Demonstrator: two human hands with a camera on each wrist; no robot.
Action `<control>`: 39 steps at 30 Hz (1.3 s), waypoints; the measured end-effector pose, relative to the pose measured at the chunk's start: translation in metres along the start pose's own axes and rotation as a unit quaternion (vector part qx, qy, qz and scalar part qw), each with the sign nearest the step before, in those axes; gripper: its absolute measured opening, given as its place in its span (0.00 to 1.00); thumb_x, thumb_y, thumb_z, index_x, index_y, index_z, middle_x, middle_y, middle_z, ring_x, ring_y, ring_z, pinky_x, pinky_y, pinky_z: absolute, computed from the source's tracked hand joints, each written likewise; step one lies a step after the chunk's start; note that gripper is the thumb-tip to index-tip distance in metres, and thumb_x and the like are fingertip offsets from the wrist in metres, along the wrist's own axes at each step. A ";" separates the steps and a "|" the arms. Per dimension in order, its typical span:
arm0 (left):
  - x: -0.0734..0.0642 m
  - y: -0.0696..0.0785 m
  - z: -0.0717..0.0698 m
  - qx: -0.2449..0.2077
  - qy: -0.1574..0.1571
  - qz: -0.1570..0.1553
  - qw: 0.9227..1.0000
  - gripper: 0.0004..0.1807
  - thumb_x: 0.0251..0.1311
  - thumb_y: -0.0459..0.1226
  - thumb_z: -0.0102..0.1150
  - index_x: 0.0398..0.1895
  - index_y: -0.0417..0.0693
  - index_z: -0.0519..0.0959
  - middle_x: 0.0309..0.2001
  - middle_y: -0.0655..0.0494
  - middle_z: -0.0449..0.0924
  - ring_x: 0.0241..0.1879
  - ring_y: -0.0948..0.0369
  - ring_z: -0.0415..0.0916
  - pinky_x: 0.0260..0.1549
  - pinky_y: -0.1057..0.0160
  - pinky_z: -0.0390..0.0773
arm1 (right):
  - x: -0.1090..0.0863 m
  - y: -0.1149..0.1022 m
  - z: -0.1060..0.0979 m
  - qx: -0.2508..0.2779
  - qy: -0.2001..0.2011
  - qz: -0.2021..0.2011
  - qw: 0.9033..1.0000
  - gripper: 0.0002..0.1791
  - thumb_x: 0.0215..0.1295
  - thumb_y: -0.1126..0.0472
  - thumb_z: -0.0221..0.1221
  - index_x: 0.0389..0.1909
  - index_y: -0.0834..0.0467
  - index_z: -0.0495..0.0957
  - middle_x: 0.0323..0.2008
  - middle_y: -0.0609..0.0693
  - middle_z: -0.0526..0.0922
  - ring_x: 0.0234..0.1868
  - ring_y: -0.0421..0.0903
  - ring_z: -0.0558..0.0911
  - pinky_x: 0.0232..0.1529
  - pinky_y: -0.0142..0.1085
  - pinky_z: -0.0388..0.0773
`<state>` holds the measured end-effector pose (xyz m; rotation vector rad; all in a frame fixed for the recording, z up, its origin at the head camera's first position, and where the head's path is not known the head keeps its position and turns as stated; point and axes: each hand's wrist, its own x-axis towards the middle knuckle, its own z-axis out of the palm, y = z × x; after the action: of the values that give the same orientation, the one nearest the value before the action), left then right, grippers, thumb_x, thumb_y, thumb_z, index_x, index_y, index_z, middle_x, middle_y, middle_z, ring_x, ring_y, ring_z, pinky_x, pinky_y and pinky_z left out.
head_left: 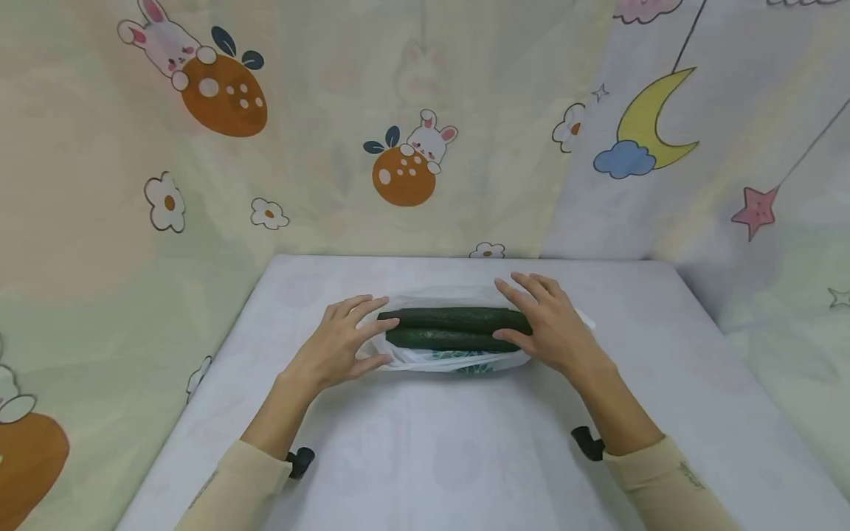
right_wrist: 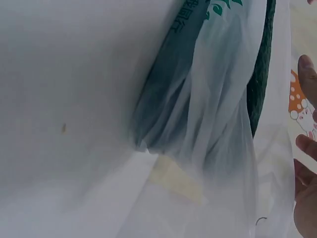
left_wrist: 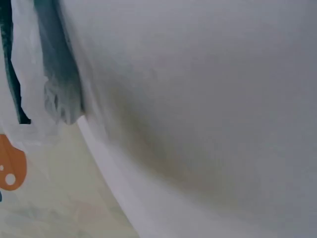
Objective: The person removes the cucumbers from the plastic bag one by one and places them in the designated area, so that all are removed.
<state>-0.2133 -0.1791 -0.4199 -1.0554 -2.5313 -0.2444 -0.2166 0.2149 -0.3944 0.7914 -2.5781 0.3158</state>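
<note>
Two dark green cucumbers, one behind [head_left: 458,318] and one in front [head_left: 441,339], lie side by side on a white plastic bag [head_left: 415,359] with green print. My left hand [head_left: 339,343] is at their left end, fingers spread; whether it touches them I cannot tell. Over their right end is my right hand [head_left: 547,324], its fingers also spread and partly covering that end. In the right wrist view the thin bag [right_wrist: 218,99] wraps around a long dark shape, a cucumber [right_wrist: 260,84] shows beside it, and fingers [right_wrist: 308,82] appear at the right edge. The left wrist view shows no hand.
A white-covered table [head_left: 432,442] carries the bag near its far side. Behind it hangs a cloth backdrop [head_left: 319,147] printed with rabbits, flowers and a moon. Black wrist cameras, left [head_left: 301,462] and right [head_left: 587,443], sit at the sleeve cuffs.
</note>
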 end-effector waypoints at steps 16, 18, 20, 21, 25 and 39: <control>-0.005 -0.001 0.010 0.034 0.017 0.109 0.993 0.17 0.60 0.47 0.73 0.52 0.58 0.86 0.57 0.55 0.82 0.59 0.54 0.77 0.57 0.51 0.76 | 0.011 -0.014 0.022 0.083 0.024 -0.136 0.987 0.41 0.56 0.51 0.75 0.70 0.56 0.73 0.65 0.59 0.76 0.64 0.58 0.74 0.59 0.52 0.77; -0.004 0.000 0.011 0.032 0.003 0.107 0.994 0.18 0.61 0.47 0.72 0.54 0.58 0.85 0.58 0.55 0.82 0.60 0.55 0.77 0.58 0.52 0.76 | 0.012 -0.014 0.025 0.088 0.015 -0.141 0.986 0.40 0.57 0.50 0.74 0.70 0.57 0.73 0.65 0.59 0.76 0.64 0.57 0.74 0.59 0.52 0.77; -0.004 0.000 0.012 0.029 -0.009 0.099 0.995 0.19 0.62 0.47 0.72 0.56 0.57 0.85 0.60 0.55 0.81 0.61 0.54 0.77 0.59 0.51 0.76 | 0.013 -0.014 0.026 0.090 0.000 -0.137 0.986 0.39 0.60 0.49 0.72 0.71 0.57 0.73 0.65 0.59 0.76 0.63 0.57 0.74 0.60 0.52 0.77; -0.004 0.000 0.012 0.026 -0.013 0.092 0.995 0.20 0.62 0.47 0.71 0.57 0.57 0.84 0.60 0.55 0.81 0.61 0.54 0.77 0.59 0.51 0.76 | 0.013 -0.014 0.027 0.091 -0.009 -0.132 0.987 0.39 0.61 0.48 0.72 0.71 0.56 0.73 0.65 0.58 0.76 0.63 0.57 0.74 0.60 0.52 0.76; -0.008 -0.001 0.015 0.025 -0.023 0.073 0.997 0.18 0.64 0.45 0.70 0.56 0.58 0.84 0.59 0.55 0.82 0.61 0.54 0.78 0.58 0.50 0.77 | 0.013 -0.014 0.029 0.090 -0.041 -0.110 0.989 0.37 0.64 0.47 0.69 0.72 0.54 0.72 0.66 0.57 0.75 0.64 0.58 0.75 0.61 0.54 0.75; -0.014 0.001 0.028 0.008 -0.095 0.036 0.995 0.16 0.63 0.46 0.71 0.53 0.64 0.84 0.65 0.56 0.76 0.68 0.54 0.69 0.58 0.48 0.76 | 0.018 -0.014 0.041 0.107 -0.125 -0.048 0.985 0.37 0.67 0.42 0.66 0.75 0.44 0.69 0.68 0.52 0.75 0.67 0.57 0.76 0.64 0.61 0.71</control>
<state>-0.2114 -0.1795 -0.4509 -1.2122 -2.6503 -0.1082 -0.2359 0.1812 -0.4213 1.0909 -2.7577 0.4998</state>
